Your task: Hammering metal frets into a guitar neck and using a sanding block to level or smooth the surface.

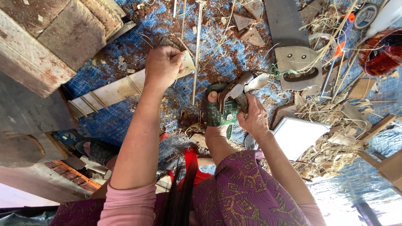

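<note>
Blue tarp (125,121), green patterned sandal (220,115), purple patterned skirt (247,192), pink sleeve (127,205).

handsaw (289,46) beyond, straw heap (335,125) right, wood blocks (46,46) left

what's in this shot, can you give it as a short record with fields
left hand: left hand closed around a thin bamboo strip
right hand: right hand closed on a pair of shears
foot: green sandal beside the shears
ground: blue tarp strewn with wood scraps and shavings
nearby: hand saw, white board, wooden planks
</note>
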